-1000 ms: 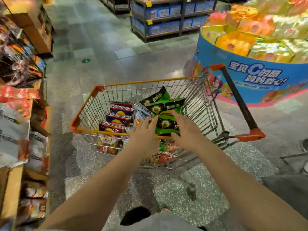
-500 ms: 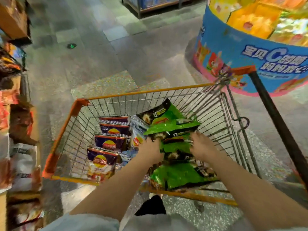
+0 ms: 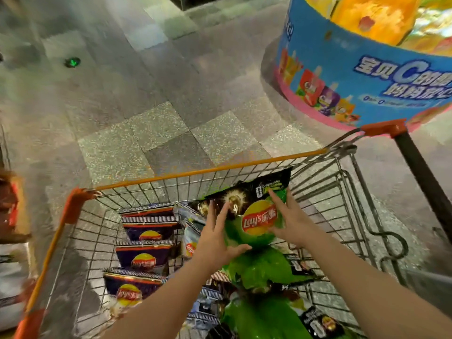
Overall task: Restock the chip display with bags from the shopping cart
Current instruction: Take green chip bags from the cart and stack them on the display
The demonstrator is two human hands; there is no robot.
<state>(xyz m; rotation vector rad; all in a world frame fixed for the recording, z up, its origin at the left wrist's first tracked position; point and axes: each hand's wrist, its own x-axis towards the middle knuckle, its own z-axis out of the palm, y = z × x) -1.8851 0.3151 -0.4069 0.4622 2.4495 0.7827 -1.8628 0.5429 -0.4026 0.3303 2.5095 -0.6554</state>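
An orange-rimmed wire shopping cart (image 3: 210,169) stands in front of me with chip bags inside. I hold a green and black Lay's bag (image 3: 256,216) between both hands, its face turned up toward me. My left hand (image 3: 216,237) grips its left edge, thumb under the bag and fingers spread over the front. My right hand (image 3: 291,223) presses its right side with straight fingers. More green bags (image 3: 259,270) lie underneath. A row of dark purple Lay's bags (image 3: 146,253) stands upright in the cart's left half.
A round blue promotional display (image 3: 354,77) with yellow packs stands at the right behind the cart's black handle (image 3: 420,172). Shelving with packaged snacks (image 3: 12,216) runs along the left edge. Tiled floor (image 3: 159,94) stretches beyond the cart.
Both hands have lifted the top green bag and turned its front face up. The view has come closer over the cart and tilted down.
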